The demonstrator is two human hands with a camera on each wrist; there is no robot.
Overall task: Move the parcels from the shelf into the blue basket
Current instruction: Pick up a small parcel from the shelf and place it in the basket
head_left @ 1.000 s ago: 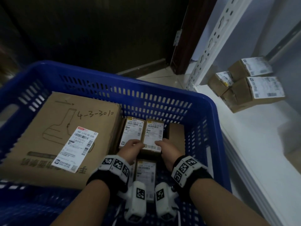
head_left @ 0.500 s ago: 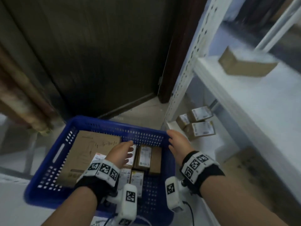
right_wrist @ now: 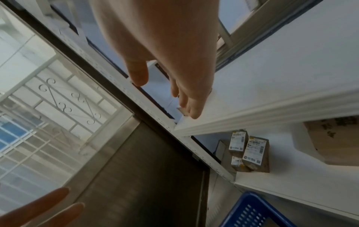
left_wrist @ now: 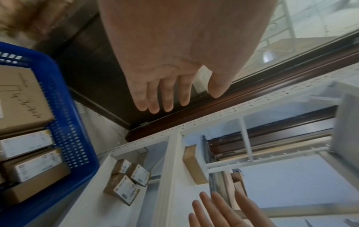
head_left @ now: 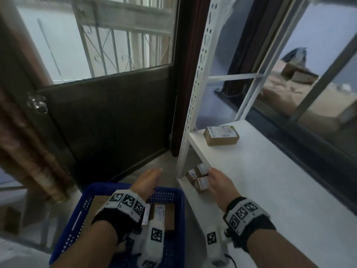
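The white shelf (head_left: 270, 190) is filling the right of the head view, the blue basket (head_left: 170, 194) sitting lower centre, already holding parcels. A lone parcel (head_left: 222, 135) is lying on the upper board; three small parcels (head_left: 199, 177), seemingly stacked, are sitting below. The left hand (head_left: 147, 183) and the right hand (head_left: 220, 183) are hovering empty, fingers straight.

Left hand (head_left: 147, 183) raised, right hand (head_left: 219, 182) forward, fingers straight

Basket (head_left: 174, 192): blue, perforated. Parcels (head_left: 221, 135): brown with white printed labels. Shelf (head_left: 270, 180): white. Wristbands (head_left: 126, 204): black-and-white square markers.
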